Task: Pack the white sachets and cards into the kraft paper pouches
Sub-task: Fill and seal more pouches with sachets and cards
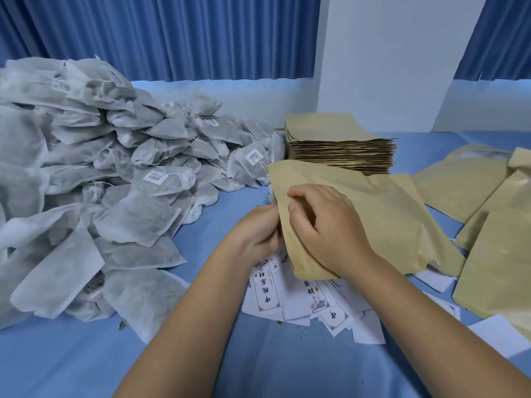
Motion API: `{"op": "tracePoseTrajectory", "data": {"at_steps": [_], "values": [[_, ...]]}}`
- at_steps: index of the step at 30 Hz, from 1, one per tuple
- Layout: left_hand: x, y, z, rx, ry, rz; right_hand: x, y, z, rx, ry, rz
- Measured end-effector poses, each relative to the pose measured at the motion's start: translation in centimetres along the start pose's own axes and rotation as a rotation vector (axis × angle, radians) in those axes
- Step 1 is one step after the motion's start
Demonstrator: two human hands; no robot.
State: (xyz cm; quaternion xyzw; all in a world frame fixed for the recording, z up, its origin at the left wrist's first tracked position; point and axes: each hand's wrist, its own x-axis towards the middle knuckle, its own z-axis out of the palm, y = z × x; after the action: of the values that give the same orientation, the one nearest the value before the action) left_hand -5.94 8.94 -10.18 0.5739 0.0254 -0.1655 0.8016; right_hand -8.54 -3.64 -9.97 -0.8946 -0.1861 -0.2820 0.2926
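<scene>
Head view: both hands are at the left edge of the kraft pouch [388, 219] at frame centre, its length running off right. The right hand [324, 225] lies on top, fingers curled, pinching that edge. The left hand [258, 234] grips it from beneath. Cards [267, 291] lie just below, and the sachets [115, 173] are heaped at left, nearer the left hand.

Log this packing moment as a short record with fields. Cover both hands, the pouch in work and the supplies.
left hand: grips the mouth edge of the kraft pouch
right hand: pinches the same edge from above
pouch contents: cannot tell
sachets: big loose pile, left on the table
cards: scattered under the hands
pouch stack: behind the held pouch
other pouches: lying loose at right
</scene>
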Motion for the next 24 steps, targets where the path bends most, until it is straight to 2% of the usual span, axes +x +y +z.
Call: {"op": "tracePoseTrajectory", "data": {"at_steps": [3, 6, 9, 11, 13, 15, 17, 20, 24], "values": [[0.0, 0.7, -0.9, -0.109, -0.072, -0.038, -0.1, -0.1, 0.1, 0.01, 0.042, 0.013], [-0.4, 0.8, -0.8, -0.109, -0.107, -0.025, -0.3, -0.2, 0.2, 0.033, 0.04, -0.004], [-0.3, 0.4, 0.0, -0.025, -0.058, 0.036, -0.4, -0.6, -0.1, 0.173, 0.166, 0.036], [-0.3, 0.2, 0.3, 0.134, -0.005, 0.103, -0.4, -0.7, -0.4, 0.203, 0.258, 0.057], [-0.7, 0.0, 0.7, 0.356, 0.055, 0.234, -0.3, -0.7, -0.4, 0.192, 0.291, 0.052], [-1.3, -0.1, 1.2, 0.579, 0.124, 0.482, -0.3, -0.9, -0.4, 0.166, 0.331, -0.002], [-2.1, -0.3, 1.8, 0.683, 0.128, 0.742, -0.3, -1.1, -0.6, 0.144, 0.43, -0.111], [-2.4, -0.1, 2.2, 0.66, 0.215, 0.933, -0.3, -1.3, -0.8, 0.151, 0.547, -0.273], [-2.1, -0.1, 2.0, 0.365, 0.341, 0.908, -0.3, -1.2, -0.7, 0.129, 0.544, -0.353]]}}
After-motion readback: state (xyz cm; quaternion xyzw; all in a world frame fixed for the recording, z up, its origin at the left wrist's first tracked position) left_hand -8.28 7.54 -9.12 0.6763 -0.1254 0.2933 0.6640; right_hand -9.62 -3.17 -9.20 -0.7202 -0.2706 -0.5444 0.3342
